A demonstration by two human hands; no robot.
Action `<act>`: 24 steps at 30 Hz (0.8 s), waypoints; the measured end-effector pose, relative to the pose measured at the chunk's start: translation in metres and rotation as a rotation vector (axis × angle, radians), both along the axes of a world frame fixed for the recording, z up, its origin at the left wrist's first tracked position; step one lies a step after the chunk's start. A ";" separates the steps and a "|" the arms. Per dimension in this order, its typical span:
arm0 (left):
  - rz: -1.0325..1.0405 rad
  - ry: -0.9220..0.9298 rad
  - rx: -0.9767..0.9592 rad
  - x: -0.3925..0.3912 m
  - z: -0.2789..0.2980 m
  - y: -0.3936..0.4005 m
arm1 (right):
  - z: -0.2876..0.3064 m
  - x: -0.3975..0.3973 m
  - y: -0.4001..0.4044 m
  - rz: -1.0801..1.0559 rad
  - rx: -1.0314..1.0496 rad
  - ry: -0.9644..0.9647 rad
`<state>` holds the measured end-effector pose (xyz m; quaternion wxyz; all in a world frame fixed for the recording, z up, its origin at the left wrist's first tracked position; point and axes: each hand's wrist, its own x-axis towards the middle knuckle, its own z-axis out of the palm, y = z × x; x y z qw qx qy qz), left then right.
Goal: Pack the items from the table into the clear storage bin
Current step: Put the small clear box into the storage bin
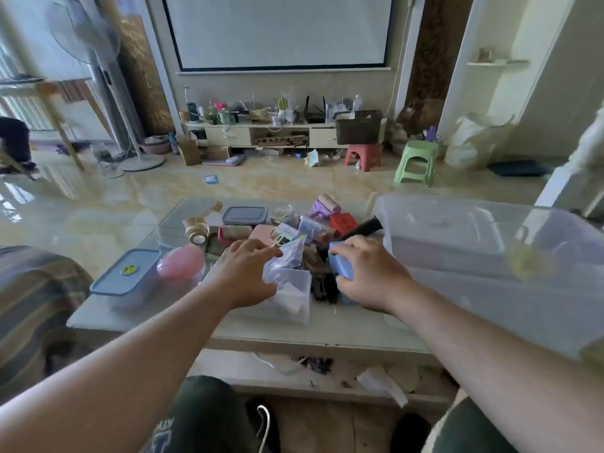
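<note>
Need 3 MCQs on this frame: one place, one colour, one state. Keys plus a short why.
1. Where is the large clear plastic storage bin?
A. right end of the table
B. floor by the stools
C. left end of the table

2. What colour is the round domed lid on the container left of the left hand?
A. green
B. pink
C. black

3. What is the right hand doing?
A. resting flat and empty
B. gripping a small light-blue block
C. lifting the bin

Key: 1 A, it stands at the right end beside the pile; 2 B, the dome is pink; 3 B, fingers and thumb close around the blue block.
</note>
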<state>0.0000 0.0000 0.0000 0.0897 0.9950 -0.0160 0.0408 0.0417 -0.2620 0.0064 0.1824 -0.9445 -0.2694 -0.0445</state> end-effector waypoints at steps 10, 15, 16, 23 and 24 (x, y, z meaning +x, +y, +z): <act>0.002 0.222 0.274 0.063 -0.097 0.089 | -0.112 0.078 0.077 0.114 -0.164 0.310; -0.060 0.132 0.302 0.068 -0.100 0.100 | -0.117 0.087 0.088 0.168 -0.069 0.329; -0.058 0.135 0.288 0.065 -0.096 0.100 | -0.112 0.086 0.086 0.176 -0.048 0.331; -0.201 -0.105 0.097 0.031 0.011 0.084 | -0.003 0.038 0.041 0.210 0.438 0.148; -0.254 -0.213 0.045 0.030 0.032 0.074 | 0.023 0.033 0.028 0.198 0.503 0.084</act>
